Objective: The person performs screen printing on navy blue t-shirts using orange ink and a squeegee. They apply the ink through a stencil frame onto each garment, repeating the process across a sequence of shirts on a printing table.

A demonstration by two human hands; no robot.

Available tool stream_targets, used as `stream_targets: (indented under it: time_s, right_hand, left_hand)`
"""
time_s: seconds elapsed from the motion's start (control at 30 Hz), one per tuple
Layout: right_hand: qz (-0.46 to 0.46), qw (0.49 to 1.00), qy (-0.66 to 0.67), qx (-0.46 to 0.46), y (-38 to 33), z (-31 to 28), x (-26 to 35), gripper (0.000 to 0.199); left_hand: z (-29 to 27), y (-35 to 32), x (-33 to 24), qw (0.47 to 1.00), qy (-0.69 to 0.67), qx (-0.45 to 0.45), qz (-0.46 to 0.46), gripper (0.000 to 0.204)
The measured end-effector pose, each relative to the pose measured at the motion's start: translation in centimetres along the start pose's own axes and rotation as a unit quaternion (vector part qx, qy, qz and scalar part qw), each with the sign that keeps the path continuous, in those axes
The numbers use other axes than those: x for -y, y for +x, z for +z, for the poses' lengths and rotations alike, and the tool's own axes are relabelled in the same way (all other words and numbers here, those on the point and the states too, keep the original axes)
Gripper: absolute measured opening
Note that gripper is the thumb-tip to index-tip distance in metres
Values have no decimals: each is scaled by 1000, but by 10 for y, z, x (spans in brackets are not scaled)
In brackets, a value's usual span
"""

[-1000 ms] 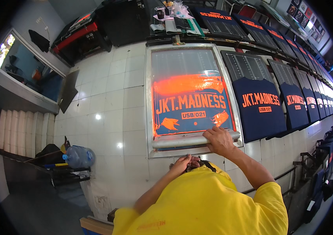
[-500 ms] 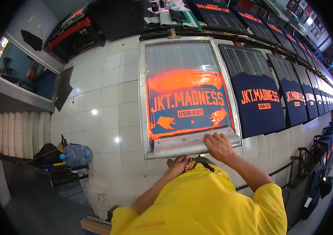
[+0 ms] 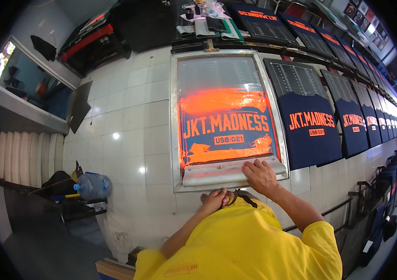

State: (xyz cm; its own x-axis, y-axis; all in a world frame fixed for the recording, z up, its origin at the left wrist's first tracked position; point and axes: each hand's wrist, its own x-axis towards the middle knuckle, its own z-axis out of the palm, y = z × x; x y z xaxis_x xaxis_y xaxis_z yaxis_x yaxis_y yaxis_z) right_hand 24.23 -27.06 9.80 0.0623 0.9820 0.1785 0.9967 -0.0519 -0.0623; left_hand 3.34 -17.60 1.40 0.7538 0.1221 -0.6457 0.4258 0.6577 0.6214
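Note:
A metal-framed printing screen [image 3: 173,121] lies in front of me, with bright orange ink [image 3: 226,99] in a wide band across its mesh. Dark blue fabric with orange lettering shows through below that band. At the near end, a long squeegee [image 3: 217,174] spans the mesh, with more ink along its far edge. My right hand [image 3: 260,178] grips the squeegee right of its middle, fingers bent over the top. By my waist, at the screen's near edge, my left hand [image 3: 216,199] is closed; whatever it may hold is hidden.
Several dark blue shirts [image 3: 311,151] with orange print lie on boards [image 3: 294,77] in a row to the right. Another row [image 3: 301,25] runs behind. A water jug [image 3: 95,185] stands on a low rack at left. Cups and cloths [image 3: 208,18] sit beyond the screen.
The squeegee has shifted slightly away from me, and the separate ink patches ahead of it now join into one band. My left hand stays at my waist.

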Motion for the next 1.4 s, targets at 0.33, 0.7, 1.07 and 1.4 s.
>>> stream_targets:
  time_s: [0.33, 0.7, 1.07, 1.4]
  right_hand:
    - [-3, 1000, 25, -4, 3, 2, -3, 17]
    - [25, 999, 39, -17, 0, -23, -14, 25]
    - [118, 991, 60, -28, -48, -13, -58, 19]
    - [116, 991, 68, -9, -50, -10, -59, 38]
  left_hand:
    - [-11, -45, -14, 901, 350, -86, 243, 30]
    - [-43, -63, -117, 584, 726, -222, 287, 34]
    - [-50, -45, -93, 565, 703, -268, 338, 26]
    - [-52, -52, -100, 561, 701, -289, 333, 29]
